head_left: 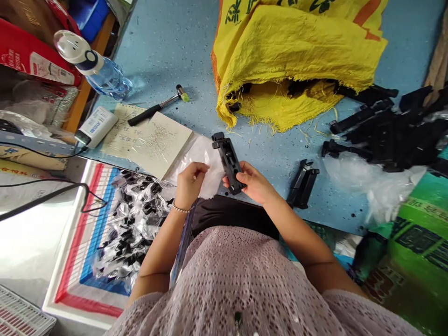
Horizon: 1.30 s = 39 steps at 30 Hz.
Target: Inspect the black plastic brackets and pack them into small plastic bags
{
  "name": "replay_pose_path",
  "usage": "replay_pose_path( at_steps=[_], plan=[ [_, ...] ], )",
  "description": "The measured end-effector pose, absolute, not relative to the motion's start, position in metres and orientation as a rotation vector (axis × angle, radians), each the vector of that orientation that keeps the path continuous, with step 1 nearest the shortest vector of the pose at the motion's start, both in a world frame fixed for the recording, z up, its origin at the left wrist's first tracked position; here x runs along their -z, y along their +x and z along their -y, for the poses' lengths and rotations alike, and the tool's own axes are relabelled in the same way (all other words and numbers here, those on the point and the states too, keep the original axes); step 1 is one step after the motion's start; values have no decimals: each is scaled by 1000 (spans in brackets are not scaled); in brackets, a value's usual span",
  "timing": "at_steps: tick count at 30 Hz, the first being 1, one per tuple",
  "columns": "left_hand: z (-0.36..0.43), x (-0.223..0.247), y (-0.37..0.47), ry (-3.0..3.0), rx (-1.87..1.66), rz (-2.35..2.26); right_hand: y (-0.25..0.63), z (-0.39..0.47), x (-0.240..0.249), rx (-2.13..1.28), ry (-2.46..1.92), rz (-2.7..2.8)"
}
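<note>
My right hand [258, 185] grips the lower end of a long black bracket [228, 158], a slotted frame with a blocky piece at each end. The bracket is tilted, its upper end pointing away from me over the table edge. To its left, my left hand [191, 183] has its thumb and fingers pinched together; whether something small is between them is hidden. Beneath that hand lie thin clear plastic bags [210, 156]. Another black bracket [303, 184] rests on the table to the right of my right hand.
A yellow woven sack [297, 56] lies open at the back, near piled black parts [381, 126]. On the left are a notepad [154, 144] with tiny pieces, a hammer [154, 112], a power bank [98, 126] and a bottle [108, 77]. Below stands a basket [70, 261] of bagged parts.
</note>
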State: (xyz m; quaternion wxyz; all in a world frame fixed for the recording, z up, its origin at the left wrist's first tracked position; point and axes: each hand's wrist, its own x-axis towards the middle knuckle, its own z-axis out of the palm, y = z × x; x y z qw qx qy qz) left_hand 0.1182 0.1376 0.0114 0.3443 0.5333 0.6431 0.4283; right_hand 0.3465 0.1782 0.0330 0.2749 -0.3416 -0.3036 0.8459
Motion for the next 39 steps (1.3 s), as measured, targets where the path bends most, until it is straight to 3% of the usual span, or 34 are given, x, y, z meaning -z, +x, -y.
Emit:
replay_pose_path(
  at_steps=[4,10,15,17,20,26,30,34,39],
  plan=[
    [-138,-18,106,1747,-914,-1721,359,-171,-33,-2213,-920,1135],
    [-133,-16,97,1994,-934,-1711,367,-165,-23,-1437,-1212,1987],
    [-109,-15,133,2389,-903,-1300,336,-162,-14,-1654,-1335,1384],
    [-102,-17,147,2342,-961,-1176,325,-157,-15,-1828,-1264,1066],
    [-97,-21,153,2114,-1037,-1136,319,-145,-20,-1974,-1072,1015],
    [-103,-27,146,2064,-1077,-1365,319,-123,-41,-1588,-1129,1387],
    [-98,-50,129,1952,-1069,-1347,322,-120,-60,-1312,-846,1813],
    [-76,-71,89,1681,-1179,-1200,330,-126,-64,-1333,-527,1949],
    [-59,-53,61,1150,-1485,-1150,302,-139,-24,-1366,-784,1798]
  ],
)
